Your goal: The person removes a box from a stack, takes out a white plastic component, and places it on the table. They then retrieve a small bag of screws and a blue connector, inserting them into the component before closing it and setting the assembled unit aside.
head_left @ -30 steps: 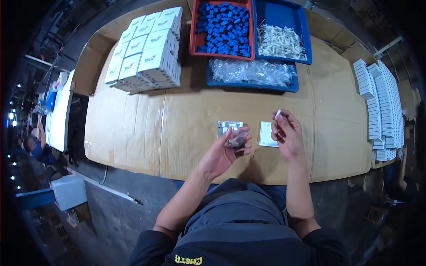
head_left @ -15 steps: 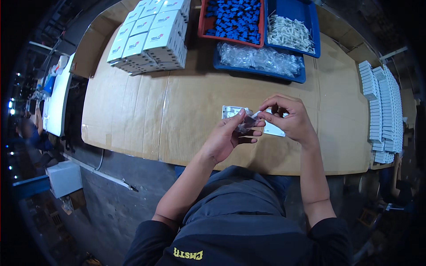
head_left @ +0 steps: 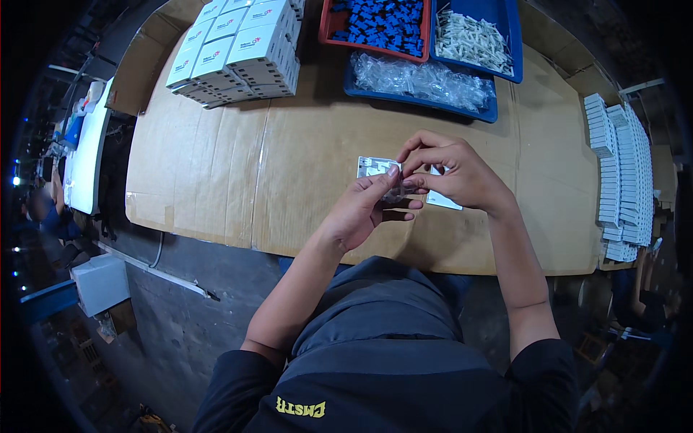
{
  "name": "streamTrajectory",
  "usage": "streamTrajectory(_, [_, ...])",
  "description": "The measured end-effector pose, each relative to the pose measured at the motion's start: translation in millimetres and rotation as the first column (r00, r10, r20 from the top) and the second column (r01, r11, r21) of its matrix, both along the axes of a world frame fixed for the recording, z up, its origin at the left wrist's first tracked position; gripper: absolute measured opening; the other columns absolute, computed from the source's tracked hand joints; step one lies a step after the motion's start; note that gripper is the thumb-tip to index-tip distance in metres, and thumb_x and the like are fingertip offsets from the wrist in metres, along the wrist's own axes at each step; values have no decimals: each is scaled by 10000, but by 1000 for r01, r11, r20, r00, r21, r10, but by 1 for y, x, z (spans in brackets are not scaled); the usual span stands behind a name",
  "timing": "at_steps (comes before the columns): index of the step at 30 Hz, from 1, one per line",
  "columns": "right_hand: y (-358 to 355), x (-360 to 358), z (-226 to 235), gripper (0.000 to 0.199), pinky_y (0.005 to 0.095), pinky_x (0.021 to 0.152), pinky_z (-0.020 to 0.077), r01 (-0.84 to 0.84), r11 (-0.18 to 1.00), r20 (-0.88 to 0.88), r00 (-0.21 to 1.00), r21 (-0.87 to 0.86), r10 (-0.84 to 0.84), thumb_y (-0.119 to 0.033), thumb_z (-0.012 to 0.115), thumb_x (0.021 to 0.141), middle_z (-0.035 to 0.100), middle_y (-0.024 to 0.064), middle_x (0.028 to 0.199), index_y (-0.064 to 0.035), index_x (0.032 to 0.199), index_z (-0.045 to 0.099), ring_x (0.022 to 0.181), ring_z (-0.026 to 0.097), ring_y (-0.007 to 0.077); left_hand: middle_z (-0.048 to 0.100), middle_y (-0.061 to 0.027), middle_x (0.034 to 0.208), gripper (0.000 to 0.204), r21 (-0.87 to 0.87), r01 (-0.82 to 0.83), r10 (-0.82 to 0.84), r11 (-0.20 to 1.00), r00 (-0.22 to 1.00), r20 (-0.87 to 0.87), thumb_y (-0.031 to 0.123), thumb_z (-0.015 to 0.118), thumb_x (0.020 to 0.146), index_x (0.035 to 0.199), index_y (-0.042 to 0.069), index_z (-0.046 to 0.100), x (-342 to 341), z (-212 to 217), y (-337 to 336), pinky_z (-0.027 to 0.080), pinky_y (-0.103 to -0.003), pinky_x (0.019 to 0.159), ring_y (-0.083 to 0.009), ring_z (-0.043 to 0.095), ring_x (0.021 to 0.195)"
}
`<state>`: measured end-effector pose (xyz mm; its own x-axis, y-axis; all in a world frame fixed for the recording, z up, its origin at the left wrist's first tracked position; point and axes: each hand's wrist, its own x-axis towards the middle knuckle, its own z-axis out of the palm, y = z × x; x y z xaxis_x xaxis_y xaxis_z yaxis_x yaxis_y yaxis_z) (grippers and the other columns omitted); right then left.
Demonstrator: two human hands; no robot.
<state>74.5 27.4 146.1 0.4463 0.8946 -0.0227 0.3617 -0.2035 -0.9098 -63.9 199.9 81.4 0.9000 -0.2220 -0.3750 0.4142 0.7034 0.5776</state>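
A small clear plastic bag [head_left: 395, 193] is pinched between the thumb and fingers of my left hand [head_left: 361, 211]; what is inside it I cannot make out. My right hand [head_left: 456, 172] bends over the bag's right side, its thumb and index finger closed at the bag's edge. On the cardboard behind my left hand lies an open white plastic housing [head_left: 367, 167], partly covered by my fingers. A flat white plate [head_left: 442, 200] lies under my right hand, half hidden by it.
Cardboard [head_left: 303, 155] covers the table. White boxes [head_left: 224, 54] are stacked at the far left. At the back are a red tray [head_left: 333, 37] of blue parts, a blue tray [head_left: 514, 43] of white pieces and a blue tray [head_left: 361, 92] of clear bags. White housings [head_left: 628, 173] stand stacked at right.
My right hand has moved left, closer to my left hand, and its fingers now meet the plastic bag lower down. The whole view has shifted slightly.
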Motion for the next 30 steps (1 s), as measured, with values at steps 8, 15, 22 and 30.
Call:
streamTrajectory(8, [-5,-4,-11,279,355,984,498,-74,996,-313,946,44,85,-237,626,1053,648,117,1296,18,1067,738,1109,627,214,726,-104,1115,438,-12,3,-3,1000,999,41,428,517,1096,1254,34,625,0,-3,1,587,-414,891,-239,721,1044])
streamTrajectory(15, [-4,-3,-6,331,369,992,497,-131,989,-228,967,-67,112,-266,601,1069,647,120,1297,39,1114,723,1134,625,222,705,-117,1176,444,-72,12,-11,997,1000,5,425,492,1105,1290,34,592,1,-7,-1,577,-432,906,-269,710,1070])
streamTrajectory(22, [-4,1,-11,355,339,892,545,-76,997,-191,979,-25,70,-285,591,1072,648,128,1331,40,1118,726,1064,648,194,694,-121,1173,441,-28,10,-9,1000,1000,24,415,491,1108,1307,31,582,3,-5,-1,561,-434,931,-272,702,1080])
streamTrajectory(30, [0,-6,-11,384,347,894,543,-136,990,-231,963,34,140,-304,571,1081,639,144,1375,50,1067,720,1072,646,199,691,-120,1149,424,-15,12,-11,1000,998,57,417,490,1107,1262,34,585,3,-3,-1,578,-431,929,-279,720,1024])
